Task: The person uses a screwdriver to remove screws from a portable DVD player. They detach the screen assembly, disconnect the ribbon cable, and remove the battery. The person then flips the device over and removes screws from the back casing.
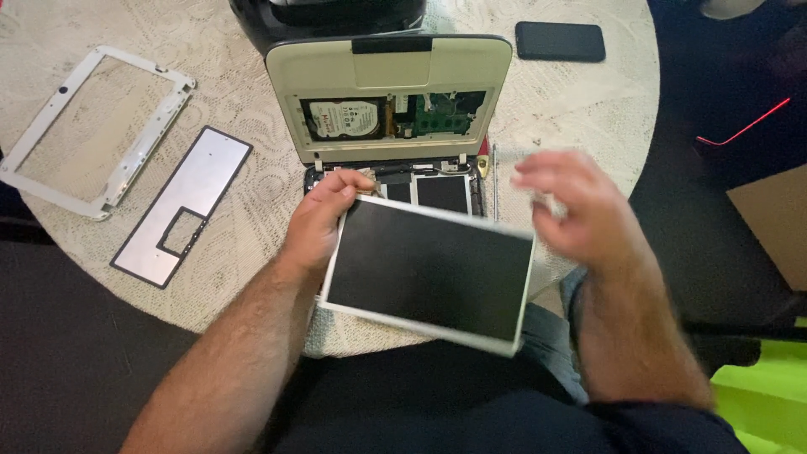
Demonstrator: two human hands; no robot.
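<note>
Nearest the camera, the person's left hand [324, 220] grips the upper left corner of a detached laptop screen panel [430, 267], dark face up, tilted over the table edge and the lap. Blurred, the right hand [580, 210] hovers just above the panel's right corner, fingers spread and holding nothing. Behind the panel lies an opened laptop [391, 92], its underside showing a hard drive [345, 118] and a green memory module [444, 118]. On the lace tablecloth [252, 210], at left, rest a white screen bezel [92, 126] and a silver metal plate [181, 206]; a black phone [560, 41] sits at the far right.
</note>
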